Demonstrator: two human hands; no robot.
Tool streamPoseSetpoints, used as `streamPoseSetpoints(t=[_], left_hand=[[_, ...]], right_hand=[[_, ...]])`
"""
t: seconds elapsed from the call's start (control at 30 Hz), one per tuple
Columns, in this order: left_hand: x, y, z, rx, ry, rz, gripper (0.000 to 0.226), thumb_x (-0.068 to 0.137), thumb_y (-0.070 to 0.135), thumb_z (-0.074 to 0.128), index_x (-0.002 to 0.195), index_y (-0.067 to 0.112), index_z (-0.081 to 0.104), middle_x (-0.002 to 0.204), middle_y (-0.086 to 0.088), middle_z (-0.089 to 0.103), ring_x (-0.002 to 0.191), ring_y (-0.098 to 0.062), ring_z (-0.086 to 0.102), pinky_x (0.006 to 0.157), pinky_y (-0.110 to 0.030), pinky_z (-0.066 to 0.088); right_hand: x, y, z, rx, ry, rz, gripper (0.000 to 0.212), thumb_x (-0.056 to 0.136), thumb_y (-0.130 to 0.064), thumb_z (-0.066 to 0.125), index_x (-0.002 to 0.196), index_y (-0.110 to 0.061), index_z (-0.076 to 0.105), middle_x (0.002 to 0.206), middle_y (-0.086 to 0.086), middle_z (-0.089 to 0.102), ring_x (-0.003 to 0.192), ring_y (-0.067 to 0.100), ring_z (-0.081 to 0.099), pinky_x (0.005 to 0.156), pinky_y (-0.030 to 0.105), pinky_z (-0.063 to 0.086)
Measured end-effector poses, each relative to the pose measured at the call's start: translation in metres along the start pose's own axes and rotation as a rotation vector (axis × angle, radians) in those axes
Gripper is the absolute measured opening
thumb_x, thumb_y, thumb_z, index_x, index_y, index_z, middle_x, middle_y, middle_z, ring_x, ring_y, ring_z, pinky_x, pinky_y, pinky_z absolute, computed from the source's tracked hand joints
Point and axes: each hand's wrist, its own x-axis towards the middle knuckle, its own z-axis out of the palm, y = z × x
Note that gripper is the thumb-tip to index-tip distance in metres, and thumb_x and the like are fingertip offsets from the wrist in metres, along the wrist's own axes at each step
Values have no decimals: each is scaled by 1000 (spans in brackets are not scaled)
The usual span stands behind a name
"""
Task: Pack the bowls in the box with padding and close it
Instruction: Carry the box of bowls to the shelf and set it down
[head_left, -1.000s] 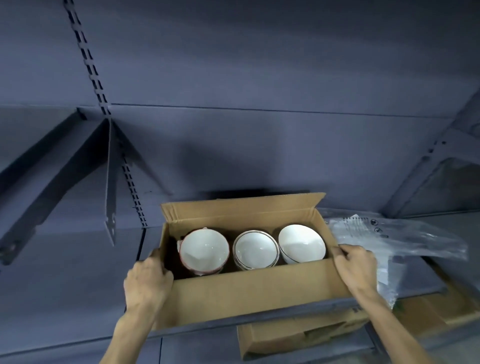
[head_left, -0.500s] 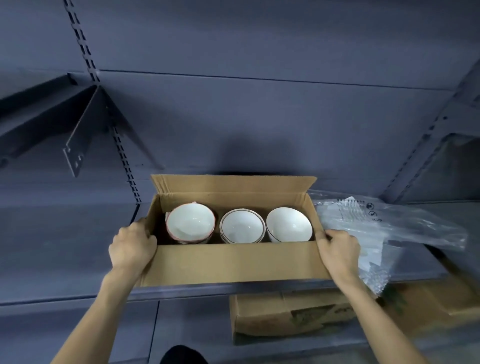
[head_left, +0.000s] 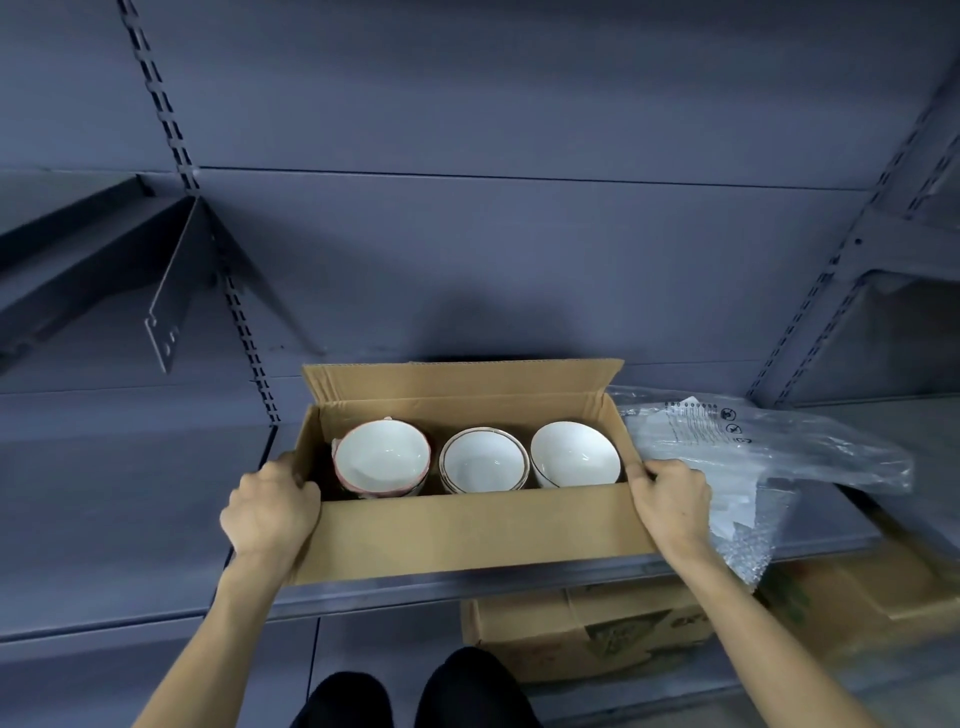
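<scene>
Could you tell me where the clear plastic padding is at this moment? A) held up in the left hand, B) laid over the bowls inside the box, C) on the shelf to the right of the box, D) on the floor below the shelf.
C: the plastic padding lies on the shelf to the right of the box, while the bowls sit uncovered and both hands grip the box ends.

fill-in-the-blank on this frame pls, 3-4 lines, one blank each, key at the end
1. The open cardboard box holds ____ stacks of white bowls in a row.
2. The left hand and right hand each grip one ____ of the box.
3. The clear plastic padding lies on the shelf to the box's ____.
4. The pink-rimmed bowl is the ____ one.

Missing words: three; end; right; leftmost
</scene>
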Motion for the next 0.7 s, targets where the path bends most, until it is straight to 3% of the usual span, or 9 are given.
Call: streamPoseSetpoints(t=[0.13,0.23,0.4,0.7], left_hand=[[-2,-3,1,-5,16,9,29,81,10,58,107,18,70,73,-8,53,77,-41,58,67,-38,44],[-2,-4,1,-30,27,20,27,80,7,58,102,18,69,62,-2,45,69,-36,51,64,-38,43],[-2,-7,5,-35,35,11,26,82,10,55,103,20,67,74,-14,58,72,-40,57,67,-41,48],[-5,-2,1,-44,48,-7,25,82,10,56,101,21,68,74,-13,55,73,-38,54,68,-40,45]], right_hand=[[2,3,2,-9,4,3,40,92,-12,63,55,5,59,49,20,54,58,44,52,59,37,34],[2,2,1,-12,-14,0,42,94,-12,61,54,3,58,49,16,55,58,41,53,61,37,35],[1,1,-2,-27,-46,-15,46,95,-12,59,50,-8,49,46,5,48,54,31,47,61,37,35],[-1,-2,-4,-32,-70,14,49,95,-12,59,48,-14,43,47,2,45,55,30,44,61,37,34]])
